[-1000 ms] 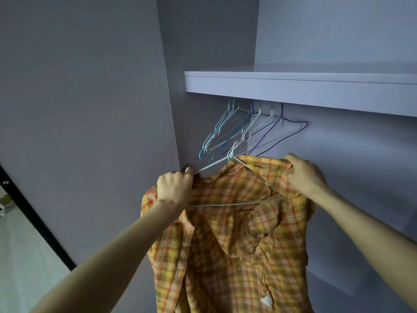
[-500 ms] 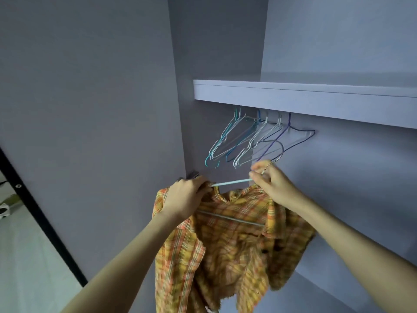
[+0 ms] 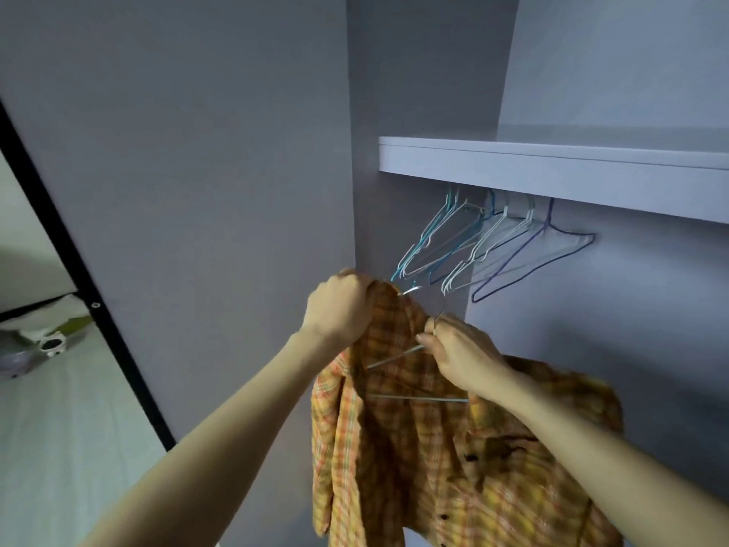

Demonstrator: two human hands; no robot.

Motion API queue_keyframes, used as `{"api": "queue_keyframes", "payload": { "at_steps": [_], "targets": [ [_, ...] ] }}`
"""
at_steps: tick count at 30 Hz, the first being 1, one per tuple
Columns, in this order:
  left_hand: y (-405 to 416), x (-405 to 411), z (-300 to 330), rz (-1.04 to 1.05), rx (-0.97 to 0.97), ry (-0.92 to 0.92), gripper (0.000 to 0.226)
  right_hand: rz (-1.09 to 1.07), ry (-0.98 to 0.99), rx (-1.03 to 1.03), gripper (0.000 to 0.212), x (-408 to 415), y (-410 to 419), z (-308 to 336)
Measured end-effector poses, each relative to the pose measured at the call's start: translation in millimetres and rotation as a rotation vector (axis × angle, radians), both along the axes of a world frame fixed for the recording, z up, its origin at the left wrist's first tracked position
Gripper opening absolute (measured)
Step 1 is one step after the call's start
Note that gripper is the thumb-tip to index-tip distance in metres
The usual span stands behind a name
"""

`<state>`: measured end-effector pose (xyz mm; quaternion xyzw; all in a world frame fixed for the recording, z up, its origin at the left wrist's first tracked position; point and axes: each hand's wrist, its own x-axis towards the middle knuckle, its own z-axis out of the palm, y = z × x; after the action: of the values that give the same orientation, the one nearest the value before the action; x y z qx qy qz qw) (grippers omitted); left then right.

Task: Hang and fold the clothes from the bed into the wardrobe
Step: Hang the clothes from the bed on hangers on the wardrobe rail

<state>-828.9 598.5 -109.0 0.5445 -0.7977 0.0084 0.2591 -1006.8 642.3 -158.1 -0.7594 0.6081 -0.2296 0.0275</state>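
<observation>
An orange and yellow plaid shirt (image 3: 414,459) hangs in front of the open wardrobe, draped over a thin light wire hanger (image 3: 418,399) whose bars show across the cloth. My left hand (image 3: 339,305) grips the shirt's shoulder over one end of the hanger. My right hand (image 3: 461,353) pinches the hanger's neck at the collar. The shirt's right side droops lower, behind my right forearm. Several empty wire hangers (image 3: 489,250) in blue, white and purple hang under the shelf (image 3: 552,167), just above my hands.
The wardrobe's grey side panel (image 3: 221,191) stands close on the left, its back wall (image 3: 651,309) behind the shirt. At far left a black door frame (image 3: 79,270) borders a pale floor with a small white object (image 3: 53,345) on it.
My left hand has risen with the shirt's shoulder. My right hand dropped lower and now holds the hanger's neck tilted. The shirt's right side has sagged, and the view shifted downward.
</observation>
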Motion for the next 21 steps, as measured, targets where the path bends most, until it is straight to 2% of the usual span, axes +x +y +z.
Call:
{"api": "queue_keyframes", "payload": {
  "at_steps": [2, 4, 5, 8, 10, 11, 13, 14, 18, 21],
  "targets": [
    [3.9, -5.7, -15.1, -0.094, 0.16, 0.031, 0.036, -0.101, -0.128, -0.141, 0.025, -9.2, -5.5, 0.6],
    [7.3, -5.5, -33.8, -0.163, 0.235, -0.092, 0.046, -0.15, -0.289, -0.234, 0.022, -21.1, -10.6, 4.0],
    [8.2, -4.8, -40.8, -0.17, 0.227, -0.156, 0.05, -0.105, -0.336, -0.229, 0.021, -24.7, -12.9, 3.4],
    [9.3, -7.0, -43.7, -0.159, 0.208, -0.134, 0.035, 0.056, -0.401, -0.148, 0.018, -24.1, -11.1, -2.2],
    [8.8, -11.0, -41.5, -0.13, 0.168, -0.125, 0.028, 0.03, -0.433, -0.162, 0.014, -23.1, -5.8, -2.8],
    [8.7, -10.9, -41.0, -0.096, 0.138, -0.109, 0.024, -0.022, -0.393, -0.176, 0.022, -23.2, -4.6, -4.1],
    [11.6, -14.3, -42.0, -0.06, 0.062, -0.051, 0.019, -0.198, -0.146, -0.135, 0.046, -27.8, -1.5, -16.5],
    [14.5, -15.7, -42.7, -0.057, 0.022, -0.027, 0.018, -0.275, -0.033, -0.149, 0.049, -28.4, 1.4, -24.1],
    [13.6, -15.3, -46.8, -0.048, -0.078, -0.025, 0.016, -0.362, 0.178, -0.304, 0.033, -55.5, 3.1, -47.9],
    [9.5, -5.5, -49.3, -0.051, -0.137, -0.127, 0.026, -0.41, 0.393, -0.154, 0.03, -88.2, 3.8, -20.3]
  ]
}}
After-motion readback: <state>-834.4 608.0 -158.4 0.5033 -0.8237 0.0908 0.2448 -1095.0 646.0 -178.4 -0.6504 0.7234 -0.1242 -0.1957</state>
